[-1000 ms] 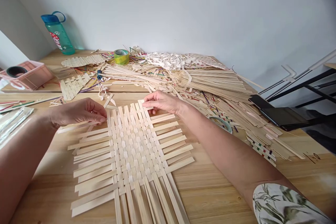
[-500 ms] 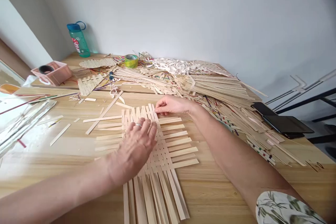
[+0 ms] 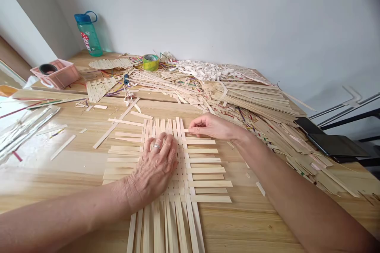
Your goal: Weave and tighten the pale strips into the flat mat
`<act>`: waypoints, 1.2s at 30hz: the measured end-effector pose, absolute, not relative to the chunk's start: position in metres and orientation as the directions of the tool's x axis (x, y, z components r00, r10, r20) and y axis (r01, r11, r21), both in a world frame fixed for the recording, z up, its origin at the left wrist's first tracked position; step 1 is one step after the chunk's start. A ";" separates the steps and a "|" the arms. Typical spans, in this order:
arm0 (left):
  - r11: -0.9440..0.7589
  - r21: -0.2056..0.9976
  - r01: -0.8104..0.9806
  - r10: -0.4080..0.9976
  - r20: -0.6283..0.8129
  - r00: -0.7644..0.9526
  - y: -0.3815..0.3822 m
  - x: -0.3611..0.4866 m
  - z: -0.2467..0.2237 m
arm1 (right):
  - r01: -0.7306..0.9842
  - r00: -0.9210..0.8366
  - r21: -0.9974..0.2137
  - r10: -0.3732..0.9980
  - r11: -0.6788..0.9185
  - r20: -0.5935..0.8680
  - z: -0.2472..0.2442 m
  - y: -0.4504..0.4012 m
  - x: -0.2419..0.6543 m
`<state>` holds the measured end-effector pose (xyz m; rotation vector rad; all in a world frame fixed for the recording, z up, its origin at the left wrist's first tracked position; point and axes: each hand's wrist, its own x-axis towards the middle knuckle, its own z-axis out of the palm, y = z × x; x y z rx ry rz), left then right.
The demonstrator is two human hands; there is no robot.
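A woven mat of pale wooden strips lies on the table, loose strip ends sticking out on its sides and toward me. My left hand, with a ring on one finger, rests on the weave, its fingers slightly bent and pressing down; it grips nothing. At the mat's upper right edge, my right hand pinches the end of a crosswise strip between thumb and fingertips. The part of the weave under my left hand is hidden.
A pink basket, a blue-green bottle and yellow tape stand at the back. Bundled strips and scraps spread behind and to the right. Dark phones lie at the right edge; clear plastic is at left.
My right hand has moved right and slightly down, now with a strip end in its pinch. The mat appears slightly turned. My left hand stays on the weave; the view has shifted a little.
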<state>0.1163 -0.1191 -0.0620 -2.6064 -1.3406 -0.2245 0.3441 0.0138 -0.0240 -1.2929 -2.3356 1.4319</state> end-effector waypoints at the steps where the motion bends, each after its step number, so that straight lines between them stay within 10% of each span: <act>1: -0.569 -0.108 0.816 0.788 0.214 0.577 -0.119 0.116 -0.061 | 0.607 -0.635 -0.773 0.696 0.182 -0.335 -0.023 0.015 0.349; 15: -0.504 -0.017 0.864 0.841 0.217 0.495 -0.099 0.104 -0.040 | 0.671 -0.611 -0.729 0.660 0.138 -0.437 -0.020 0.026 0.365; 36: -0.288 -0.315 0.904 0.936 0.105 0.335 -0.075 0.088 -0.045 | 0.678 -0.615 -0.734 0.585 0.049 -0.529 -0.021 0.029 0.368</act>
